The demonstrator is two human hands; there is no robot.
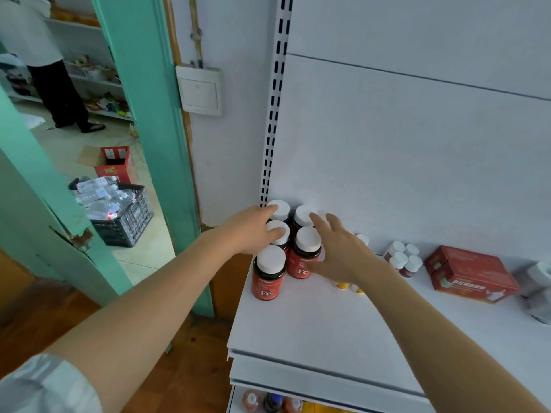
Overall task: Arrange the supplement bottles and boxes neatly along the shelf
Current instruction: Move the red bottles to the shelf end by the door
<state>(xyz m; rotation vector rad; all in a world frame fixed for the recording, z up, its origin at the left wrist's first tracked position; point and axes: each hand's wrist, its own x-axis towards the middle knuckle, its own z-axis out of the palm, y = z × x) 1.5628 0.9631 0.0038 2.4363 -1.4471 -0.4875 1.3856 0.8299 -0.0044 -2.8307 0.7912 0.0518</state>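
both arms extended; left grip (253, 229), right grip (337, 251) fingers straight.

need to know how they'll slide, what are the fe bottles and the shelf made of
Red-labelled Fe bottles with white caps: likely dark plastic, glossy label, matte cap; glass not excluded. White flat shelf: probably painted sheet metal, smooth matte, with a folded front edge and a slotted upright.

Five red plastic supplement bottles with white caps (304, 254) stand clustered at the left end of the white metal shelf (328, 329). The left hand (253, 231) rests on the cluster's left side; the right hand (337, 251), fingers spread, touches its right side. A red cardboard box (471, 274) lies well apart.
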